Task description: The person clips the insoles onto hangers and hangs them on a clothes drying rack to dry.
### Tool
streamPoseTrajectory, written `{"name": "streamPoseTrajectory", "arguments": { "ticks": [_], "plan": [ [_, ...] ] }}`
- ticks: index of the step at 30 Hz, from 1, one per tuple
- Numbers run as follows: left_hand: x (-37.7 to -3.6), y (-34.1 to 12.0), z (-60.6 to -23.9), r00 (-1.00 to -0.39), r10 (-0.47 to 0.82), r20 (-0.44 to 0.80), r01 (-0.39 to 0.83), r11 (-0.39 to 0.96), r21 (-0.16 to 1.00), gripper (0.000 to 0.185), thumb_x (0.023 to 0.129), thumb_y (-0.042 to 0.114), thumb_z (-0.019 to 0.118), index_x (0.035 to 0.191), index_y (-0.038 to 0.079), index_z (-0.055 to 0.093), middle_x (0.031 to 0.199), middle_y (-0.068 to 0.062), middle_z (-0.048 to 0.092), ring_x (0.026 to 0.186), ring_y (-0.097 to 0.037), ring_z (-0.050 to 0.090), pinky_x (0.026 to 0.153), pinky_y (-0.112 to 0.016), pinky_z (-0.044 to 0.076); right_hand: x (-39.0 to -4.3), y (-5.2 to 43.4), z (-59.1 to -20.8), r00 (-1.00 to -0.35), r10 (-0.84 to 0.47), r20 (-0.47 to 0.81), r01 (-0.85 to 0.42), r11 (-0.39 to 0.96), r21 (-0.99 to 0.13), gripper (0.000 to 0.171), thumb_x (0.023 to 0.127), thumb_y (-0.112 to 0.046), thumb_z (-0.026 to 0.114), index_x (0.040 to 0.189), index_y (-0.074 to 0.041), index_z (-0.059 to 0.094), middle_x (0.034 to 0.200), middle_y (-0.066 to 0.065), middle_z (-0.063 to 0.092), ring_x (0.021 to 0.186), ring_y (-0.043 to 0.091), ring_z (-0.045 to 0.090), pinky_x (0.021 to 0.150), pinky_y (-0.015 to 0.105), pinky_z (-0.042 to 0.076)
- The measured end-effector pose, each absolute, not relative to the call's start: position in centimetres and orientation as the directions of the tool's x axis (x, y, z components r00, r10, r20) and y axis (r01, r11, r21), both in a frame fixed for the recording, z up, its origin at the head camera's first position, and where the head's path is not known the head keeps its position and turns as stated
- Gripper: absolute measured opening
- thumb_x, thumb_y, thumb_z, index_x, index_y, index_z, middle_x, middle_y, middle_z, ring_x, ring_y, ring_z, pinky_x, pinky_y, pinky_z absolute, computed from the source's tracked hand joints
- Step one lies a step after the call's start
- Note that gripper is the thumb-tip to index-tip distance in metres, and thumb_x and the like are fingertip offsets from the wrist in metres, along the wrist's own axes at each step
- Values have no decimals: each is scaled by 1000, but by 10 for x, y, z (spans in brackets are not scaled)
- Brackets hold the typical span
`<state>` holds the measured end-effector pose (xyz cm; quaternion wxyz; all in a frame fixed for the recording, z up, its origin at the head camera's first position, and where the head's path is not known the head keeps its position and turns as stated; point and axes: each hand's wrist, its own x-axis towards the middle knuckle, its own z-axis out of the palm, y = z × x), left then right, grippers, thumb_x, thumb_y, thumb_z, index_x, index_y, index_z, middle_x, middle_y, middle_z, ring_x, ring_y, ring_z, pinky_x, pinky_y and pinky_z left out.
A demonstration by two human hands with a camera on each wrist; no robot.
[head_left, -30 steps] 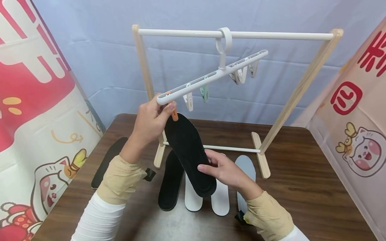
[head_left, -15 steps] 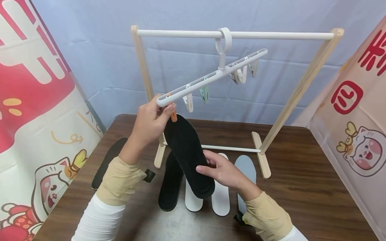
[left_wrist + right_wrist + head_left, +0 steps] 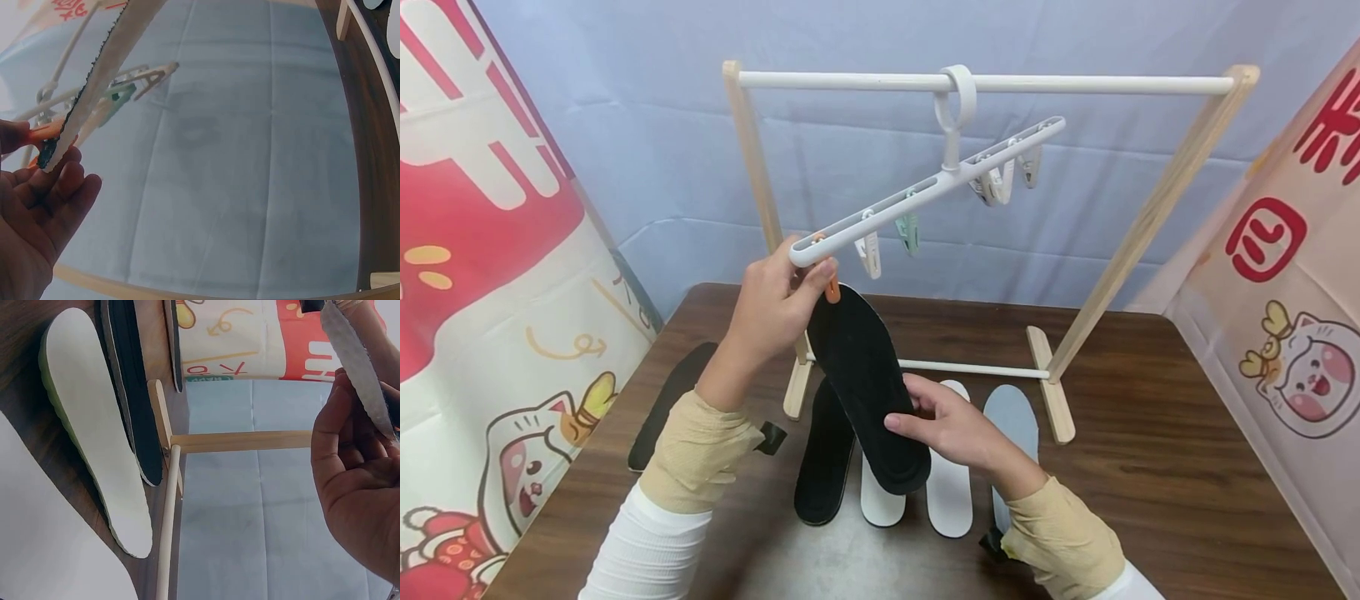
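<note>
Black insole [image 3: 867, 383] slants — toe up at orange clip [image 3: 832, 289], heel down-right.

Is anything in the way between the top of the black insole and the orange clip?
Nothing visible. The black insole tip sits right at the orange clip, which the left hand pinches. The right hand holds the insole lower down.

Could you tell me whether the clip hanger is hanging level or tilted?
Tilted: the left hand pulls the hanger end down.
</note>
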<state>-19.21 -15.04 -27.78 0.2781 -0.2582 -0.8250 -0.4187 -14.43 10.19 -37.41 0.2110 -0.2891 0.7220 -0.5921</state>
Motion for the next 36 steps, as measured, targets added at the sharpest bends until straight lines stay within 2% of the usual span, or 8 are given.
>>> {"name": "streamPoseTrajectory", "arguments": {
  "ticks": [11,18,36],
  "plan": [
    [-192,-149,-278,-737,196,647,639,514,572,15,102,19,62,102,4,58,73,0,68,67,-13,55,64,-27,41,-144,100,-376,-771,-636,26,-183,183,-966,43,99,-16,66,140,-5,54,114,14,73,105,22,71,89,30,55],
    [-191,-149,-278,-749,192,634,629,508,589,18,103,21,61,107,4,59,75,-2,68,69,-13,58,64,-27,41,-143,99,-378,-774,-632,26,-192,195,-962,46,99,-13,65,142,-5,53,120,15,72,107,22,71,91,28,55],
    [-192,-152,-280,-760,175,626,615,505,605,25,103,24,61,119,5,61,75,-1,66,72,-13,54,68,-27,41,-145,97,-387,-792,-611,10,-223,274,-936,45,98,-20,68,140,-11,52,129,10,68,120,23,64,101,45,49]
  ]
}}
